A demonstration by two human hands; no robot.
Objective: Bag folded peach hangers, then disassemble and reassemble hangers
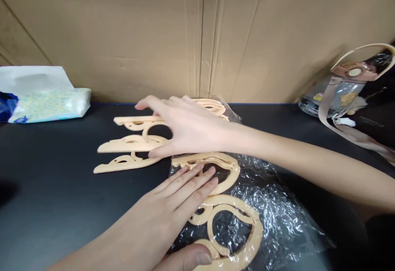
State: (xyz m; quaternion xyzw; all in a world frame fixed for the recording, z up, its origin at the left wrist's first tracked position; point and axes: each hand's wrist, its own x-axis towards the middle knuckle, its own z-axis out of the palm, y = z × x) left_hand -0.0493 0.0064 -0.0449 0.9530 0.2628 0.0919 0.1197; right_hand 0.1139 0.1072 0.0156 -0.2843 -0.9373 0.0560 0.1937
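Several beige plastic hanger pieces [129, 144] lie fanned out on the black table [49, 188]. My right hand [182, 125] reaches across them from the right, fingers stretched out flat over the pieces, holding nothing. My left hand [182, 197] lies flat with fingers together, pressing on a clear plastic bag [277, 205] that holds more beige curved pieces [234, 225]. The left thumb rests near the bag's near end. More beige pieces [216, 107] in plastic lie behind my right hand.
A pack of tissues [46, 102] sits at the back left. A clear water bottle with a beige strap [345, 90] lies at the back right. A cardboard wall [197, 36] stands along the table's far edge.
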